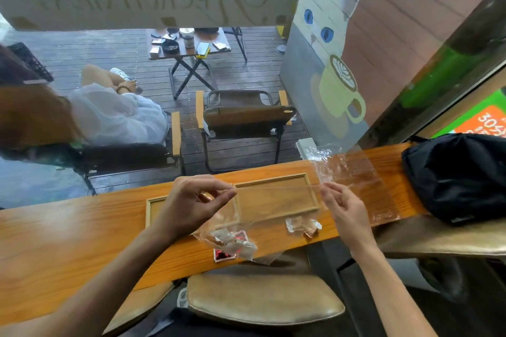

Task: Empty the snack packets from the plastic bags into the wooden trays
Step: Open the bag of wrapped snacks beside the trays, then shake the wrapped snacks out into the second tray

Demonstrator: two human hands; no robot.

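Both hands stretch the top edge of a clear plastic bag point(262, 208) above the wooden counter. My left hand point(191, 205) pinches its left corner and my right hand point(342, 208) pinches its right corner. Several snack packets point(232, 243) hang in the bag's lower left part, and a couple more packets point(302, 226) sit at its lower right. Behind the bag lie two shallow wooden trays: the right tray point(273, 179) shows nothing inside, the left tray point(149, 210) is mostly hidden by my left hand. Another clear bag point(353, 172) lies flat to the right.
A black bag point(460, 175) rests on the counter's point(68, 238) right end. Padded stool seats point(262, 298) sit below the counter's near edge. Beyond the glass a seated person point(109, 115), folding chairs point(243, 117) and a small cluttered table point(189, 46) stand on a deck.
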